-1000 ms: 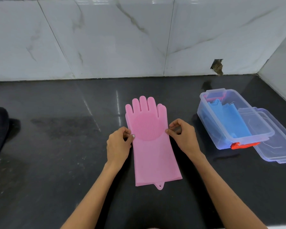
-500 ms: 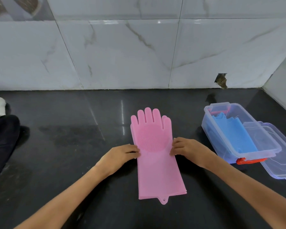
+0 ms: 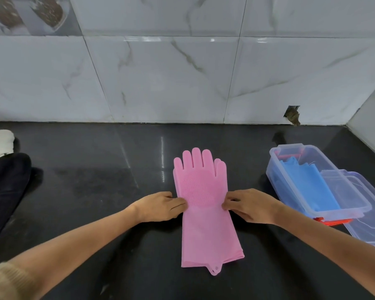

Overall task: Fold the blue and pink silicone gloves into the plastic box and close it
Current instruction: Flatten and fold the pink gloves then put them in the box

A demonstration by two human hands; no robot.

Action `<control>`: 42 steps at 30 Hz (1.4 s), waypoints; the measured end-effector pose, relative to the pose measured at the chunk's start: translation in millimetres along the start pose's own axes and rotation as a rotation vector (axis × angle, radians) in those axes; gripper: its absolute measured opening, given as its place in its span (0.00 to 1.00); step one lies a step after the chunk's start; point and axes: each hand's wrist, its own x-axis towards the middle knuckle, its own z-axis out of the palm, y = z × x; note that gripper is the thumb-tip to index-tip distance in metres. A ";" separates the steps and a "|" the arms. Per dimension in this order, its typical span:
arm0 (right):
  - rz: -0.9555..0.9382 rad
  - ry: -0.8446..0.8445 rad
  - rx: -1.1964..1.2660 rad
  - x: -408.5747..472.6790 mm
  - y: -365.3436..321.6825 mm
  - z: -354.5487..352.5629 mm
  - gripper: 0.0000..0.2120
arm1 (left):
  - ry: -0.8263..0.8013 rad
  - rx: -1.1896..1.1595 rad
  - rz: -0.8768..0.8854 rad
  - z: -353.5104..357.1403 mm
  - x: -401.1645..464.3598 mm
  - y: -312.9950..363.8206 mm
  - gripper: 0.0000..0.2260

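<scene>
two hands (image 3: 160, 205) (image 3: 250, 205), one pink glove (image 3: 206, 224) (flat)

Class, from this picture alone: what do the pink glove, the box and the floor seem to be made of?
Pink glove: matte, soft silicone or rubber, judging by the moulded ridges on its palm.
Box: clear, glossy, thin plastic; the blue glove shows through.
Floor: dark polished stone or tile, likely, since it reflects light.

Dark glossy floor (image 3: 95, 191) w/ pink glove (image 3: 206, 224) (flat), plastic box (image 3: 275, 169), lid (image 3: 368, 230).
</scene>
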 end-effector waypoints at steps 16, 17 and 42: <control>0.836 0.014 0.311 85.9 -11.1 -27.3 0.15 | -0.475 -0.133 -0.361 -5.8 5.3 -77.0 0.12; 0.861 -0.018 0.326 89.8 -8.8 -28.4 0.16 | -0.496 -0.085 -0.376 -6.3 7.9 -74.5 0.09; 1.162 0.454 0.533 80.5 -27.8 3.0 0.12 | -0.068 -0.606 -0.499 -20.8 -18.4 -61.3 0.12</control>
